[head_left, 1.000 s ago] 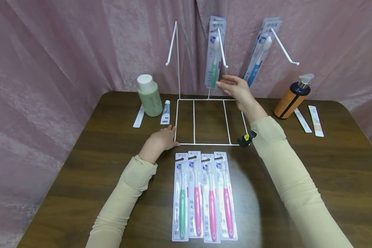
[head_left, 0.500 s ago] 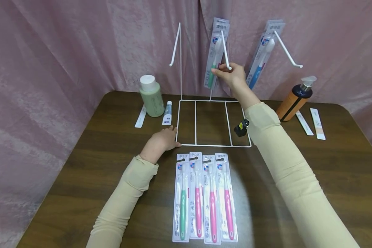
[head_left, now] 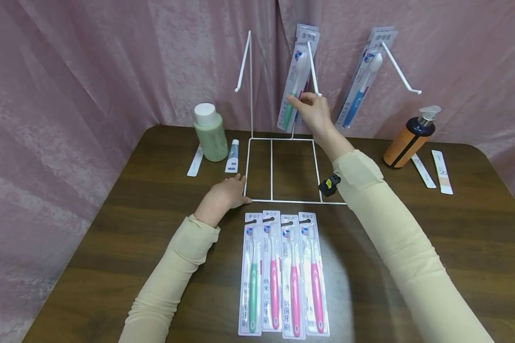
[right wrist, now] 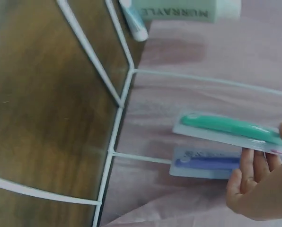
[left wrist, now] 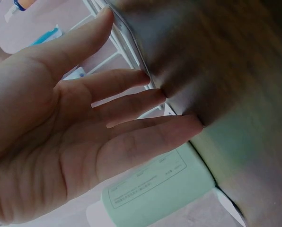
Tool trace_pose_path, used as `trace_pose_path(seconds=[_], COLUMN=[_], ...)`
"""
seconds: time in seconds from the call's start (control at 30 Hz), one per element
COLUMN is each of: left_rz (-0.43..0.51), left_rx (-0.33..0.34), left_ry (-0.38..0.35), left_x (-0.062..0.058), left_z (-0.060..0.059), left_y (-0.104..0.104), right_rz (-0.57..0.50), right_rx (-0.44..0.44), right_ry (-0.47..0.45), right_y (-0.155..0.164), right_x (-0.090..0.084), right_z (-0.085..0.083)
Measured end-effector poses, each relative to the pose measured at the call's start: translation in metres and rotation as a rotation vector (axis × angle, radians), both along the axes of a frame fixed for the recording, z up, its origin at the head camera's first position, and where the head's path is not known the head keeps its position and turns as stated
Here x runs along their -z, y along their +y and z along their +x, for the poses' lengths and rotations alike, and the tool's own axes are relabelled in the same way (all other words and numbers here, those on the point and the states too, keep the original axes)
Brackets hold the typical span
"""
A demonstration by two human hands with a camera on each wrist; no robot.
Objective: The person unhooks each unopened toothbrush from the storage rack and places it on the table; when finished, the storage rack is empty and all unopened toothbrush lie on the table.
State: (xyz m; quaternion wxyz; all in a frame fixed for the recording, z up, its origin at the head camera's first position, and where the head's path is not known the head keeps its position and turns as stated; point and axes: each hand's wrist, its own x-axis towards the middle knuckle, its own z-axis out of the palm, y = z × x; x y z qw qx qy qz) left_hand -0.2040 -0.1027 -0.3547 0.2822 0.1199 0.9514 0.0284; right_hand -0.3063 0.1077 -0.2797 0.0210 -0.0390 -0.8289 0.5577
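Note:
A packaged green toothbrush (head_left: 288, 112) hangs tilted on the middle hook (head_left: 314, 71) of a white wire rack (head_left: 272, 171). My right hand (head_left: 316, 116) pinches its lower part, thumb in front and fingers behind. Behind it, in the right wrist view, hangs a pack with a blue-violet handle (right wrist: 202, 163). My left hand (head_left: 226, 195) lies at the rack's front left corner, fingers extended. The left wrist view has those fingertips (left wrist: 155, 97) at the tabletop by the wire. Packaged blue toothbrushes (head_left: 356, 102) hang on the right hook (head_left: 399, 69).
Several packaged toothbrushes (head_left: 293, 290) lie in a row before the rack. A green bottle (head_left: 212, 138) and a small tube (head_left: 232, 155) stand left. An orange pump bottle (head_left: 405, 145) and flat white sachets (head_left: 442, 171) are right. A pink curtain (head_left: 111, 62) hangs behind.
My right hand has moved left and slightly up and taken hold of the green toothbrush pack. The pack's lower end has swung left. My left hand has stayed put.

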Motion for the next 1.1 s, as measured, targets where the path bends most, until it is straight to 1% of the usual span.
trace_pose_path(seconds=[0.13,0.2,0.3,0.4,0.57,0.67,0.8,0.87,0.93,1.03,1.1], left_rz=[-0.001,-0.002,-0.005,-0.010,-0.003,0.001,0.006,0.006,0.008,0.009,0.011], left_rx=[-0.007,-0.007,0.000,0.005,-0.004,-0.005,-0.002,-0.001,-0.001,-0.004,-0.006], left_ry=[-0.005,-0.002,-0.001,-0.004,-0.001,0.000,0.002,0.002,0.004,0.005,0.005], left_x=[0.000,0.000,0.000,0.000,-0.001,-0.002,-0.002,-0.002,-0.002,-0.004,-0.005], left_z=[-0.001,-0.002,-0.002,-0.002,0.000,0.002,0.003,0.003,0.003,0.004,0.004], left_y=[0.001,0.001,0.002,0.002,0.001,0.001,0.002,0.002,0.002,0.002,0.002], right_rz=[0.091,0.107,0.091,0.103,0.102,0.086,0.078,0.072,0.056,0.036,0.034], right_rx=[-0.048,-0.067,-0.092,-0.119,-0.189,-0.207,-0.203,-0.205,-0.211,-0.234,-0.254], right_ry=[0.159,0.220,0.253,0.284,0.346,0.347,0.338,0.332,0.333,0.329,0.333], right_y=[0.000,0.001,0.004,0.006,0.005,0.005,0.006,0.003,0.004,0.006,0.012], right_x=[0.013,0.016,0.020,0.023,0.023,0.022,0.020,0.011,0.010,0.008,0.014], right_z=[0.014,0.023,0.035,0.046,0.063,0.073,0.086,0.099,0.106,0.115,0.114])
